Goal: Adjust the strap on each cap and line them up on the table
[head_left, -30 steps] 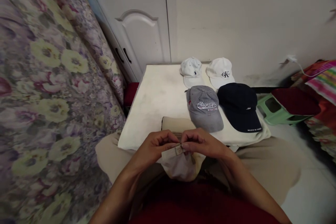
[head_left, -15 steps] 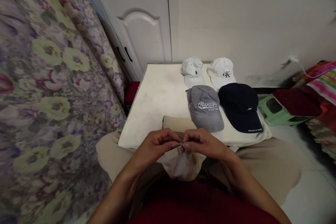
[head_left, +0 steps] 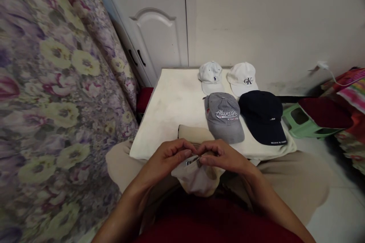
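Observation:
A pale beige cap (head_left: 196, 182) sits low in front of my body, its back strap with a small metal buckle facing up and its brim (head_left: 195, 132) pointing away over the table edge. My left hand (head_left: 173, 155) is closed at the left part of the strap, thumb just above the buckle. From the other side my right hand (head_left: 219, 154) pinches the strap end between thumb and fingers. Both sets of fingertips nearly meet, and they partly hide the strap. Just beyond my hands lies a grey cap (head_left: 224, 115) with white lettering.
On the cream-covered table (head_left: 171, 98) are also a navy cap (head_left: 261, 110), a pale cap with a small emblem (head_left: 211, 76) and a white cap (head_left: 242, 76). A floral curtain (head_left: 65, 102) hangs at left; a green stool (head_left: 302, 121) stands at right.
My left thumb has shifted up off the strap's edge, and the metal buckle has come into view. The table caps have not moved; the view has turned slightly left.

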A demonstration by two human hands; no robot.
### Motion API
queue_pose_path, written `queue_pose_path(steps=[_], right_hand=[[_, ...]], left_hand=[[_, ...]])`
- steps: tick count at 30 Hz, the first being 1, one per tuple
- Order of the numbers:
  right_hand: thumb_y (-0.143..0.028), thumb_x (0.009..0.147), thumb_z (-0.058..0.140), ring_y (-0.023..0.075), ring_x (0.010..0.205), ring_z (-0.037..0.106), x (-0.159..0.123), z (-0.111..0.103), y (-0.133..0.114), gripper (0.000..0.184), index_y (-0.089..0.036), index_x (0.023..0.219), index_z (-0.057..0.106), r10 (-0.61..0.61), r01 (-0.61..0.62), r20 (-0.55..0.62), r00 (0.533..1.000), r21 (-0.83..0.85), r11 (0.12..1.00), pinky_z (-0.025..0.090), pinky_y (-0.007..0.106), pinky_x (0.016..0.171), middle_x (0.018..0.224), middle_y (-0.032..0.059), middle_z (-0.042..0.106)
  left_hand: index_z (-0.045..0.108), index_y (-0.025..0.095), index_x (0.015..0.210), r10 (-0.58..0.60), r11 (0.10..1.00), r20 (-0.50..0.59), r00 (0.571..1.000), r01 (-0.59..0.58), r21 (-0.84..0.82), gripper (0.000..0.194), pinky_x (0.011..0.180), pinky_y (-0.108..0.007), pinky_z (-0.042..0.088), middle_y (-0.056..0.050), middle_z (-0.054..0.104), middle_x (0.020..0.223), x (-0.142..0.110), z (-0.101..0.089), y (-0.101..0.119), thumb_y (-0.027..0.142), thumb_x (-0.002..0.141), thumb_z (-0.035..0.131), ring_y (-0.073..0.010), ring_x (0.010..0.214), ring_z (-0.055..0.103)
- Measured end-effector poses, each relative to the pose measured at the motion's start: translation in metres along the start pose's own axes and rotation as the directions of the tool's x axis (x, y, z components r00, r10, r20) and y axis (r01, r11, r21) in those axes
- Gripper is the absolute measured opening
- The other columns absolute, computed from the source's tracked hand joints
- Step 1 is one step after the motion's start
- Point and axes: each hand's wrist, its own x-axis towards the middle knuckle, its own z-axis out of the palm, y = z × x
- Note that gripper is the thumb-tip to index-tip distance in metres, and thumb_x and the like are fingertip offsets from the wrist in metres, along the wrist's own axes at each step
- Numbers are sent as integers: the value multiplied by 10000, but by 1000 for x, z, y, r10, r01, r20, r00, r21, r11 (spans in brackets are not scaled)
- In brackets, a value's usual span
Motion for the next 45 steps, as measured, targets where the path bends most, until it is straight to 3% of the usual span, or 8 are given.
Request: queue_pose_path(steps=[8,14,24,36,45], right_hand=[[-428,846,700,130,736,563,1,4,1,274,-162,916,699,5,-5,23,1000,9,1000,407,237,650,842,13,664],[-410,822,718,112,659,507,4,5,3,259,-155,850,679,6,-6,20,1000,27,1000,371,235,605,747,-12,613],[-407,803,711,118,693,461,8,9,4,259,-170,798,604,-31,22,70,997,126,992,359,236,618,772,-20,528],[-367,781,700,135,741,463,10,10,2,219,-178,797,592,-65,55,93,994,106,993,370,251,656,829,-5,535],[-383,745,747,114,652,473,8,2,3,255,-178,772,600,30,-35,36,999,139,990,368,233,597,716,-29,555]], left_hand=[[709,169,860,-30,992,-9,1000,28,-121,127,695,-248,446,-4,689,790,1,4,-1,264,779,732,-133,735,597],[698,164,830,-11,993,-32,999,7,-118,107,674,-238,451,12,674,745,2,7,1,253,780,730,-118,698,590],[689,168,869,28,995,-10,1000,-29,-92,115,708,-266,478,-21,710,825,1,7,-2,261,804,712,-153,775,634],[681,166,892,30,992,16,999,-28,-121,119,730,-264,474,-27,709,861,1,10,0,257,819,706,-159,816,637],[673,177,931,47,999,-19,999,-47,-24,159,665,-236,424,-15,673,849,3,5,-2,322,869,650,-142,762,575]])
